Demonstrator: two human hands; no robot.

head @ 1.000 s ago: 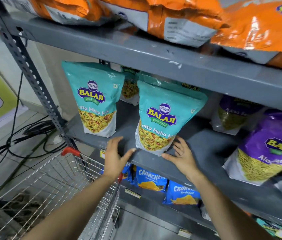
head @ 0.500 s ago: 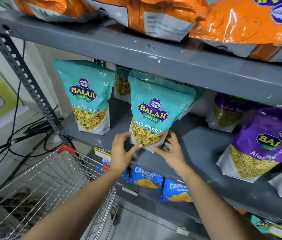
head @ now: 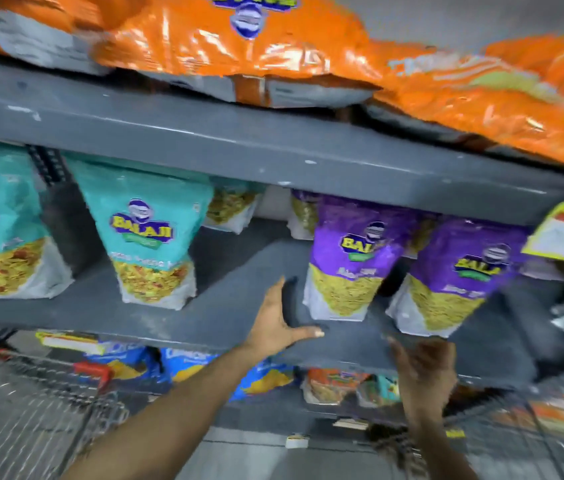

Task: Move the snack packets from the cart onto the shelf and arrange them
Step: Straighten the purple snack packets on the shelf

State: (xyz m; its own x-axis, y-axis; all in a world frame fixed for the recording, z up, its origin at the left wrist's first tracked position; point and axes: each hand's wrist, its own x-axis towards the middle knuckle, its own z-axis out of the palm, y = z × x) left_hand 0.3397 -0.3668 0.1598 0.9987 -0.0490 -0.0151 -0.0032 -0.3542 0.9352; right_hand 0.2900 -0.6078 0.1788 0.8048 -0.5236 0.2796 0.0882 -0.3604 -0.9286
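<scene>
Head view of a grey metal shelf (head: pixel 232 317) stocked with snack packets. Two teal packets (head: pixel 150 237) stand upright at the left of the shelf, and two purple packets (head: pixel 353 258) stand at the right, each with its long axis roughly vertical, printed face toward the viewer and sealed top tipped slightly back. The left hand (head: pixel 278 323) lies open on the shelf board, thumb spread toward the right, holding nothing; the nearer purple packet stands just to the right of its fingers, close beside them but apparently not touching. The right hand (head: pixel 424 368) hovers at the shelf's front edge below the second purple packet (head: pixel 460 275), fingers loosely spread and empty, though motion blur makes their exact opening hard to judge. The likely next move is to square up the purple packets: the left hand is nearer the first, the right hand nearer the second, which leans a little to the left. The wire cart (head: pixel 31 410), with its red handle, sits at lower left, well apart from both hands.
</scene>
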